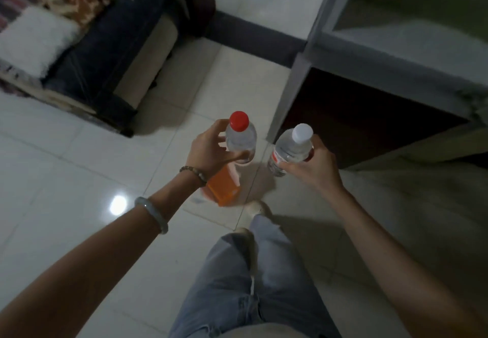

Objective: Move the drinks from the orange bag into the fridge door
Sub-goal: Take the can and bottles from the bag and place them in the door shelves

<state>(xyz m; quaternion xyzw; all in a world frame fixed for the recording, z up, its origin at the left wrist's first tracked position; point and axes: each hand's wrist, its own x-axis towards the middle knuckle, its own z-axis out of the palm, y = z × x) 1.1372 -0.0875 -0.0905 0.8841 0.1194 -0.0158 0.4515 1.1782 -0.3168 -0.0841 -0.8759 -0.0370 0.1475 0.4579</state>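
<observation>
Mid-carry step, I'd say: both drinks out of the bag, neither in the fridge door yet.

Left hand, centre of frame, is wrapped around the body of a clear plastic bottle with a red screw cap, thumb low on the near side, bottle upright. Right hand, just right of centre, is closed around a clear plastic bottle with a white cap and red-white label, also roughly upright. The two bottles are near each other, not touching.

Orange bag sits on the glossy white tile floor, directly below the left wrist, partly hidden by it. Can't tell if anything is left inside.

The grey open cabinet-like body at upper right looks like the fridge, lower part dark. Door shelves aren't visible in this view, so I can't tell where the slots are.

Next move calls for bringing the door rack into view and setting each bottle upright in it, one hand at a time. Frame is motion-blurred.
</observation>
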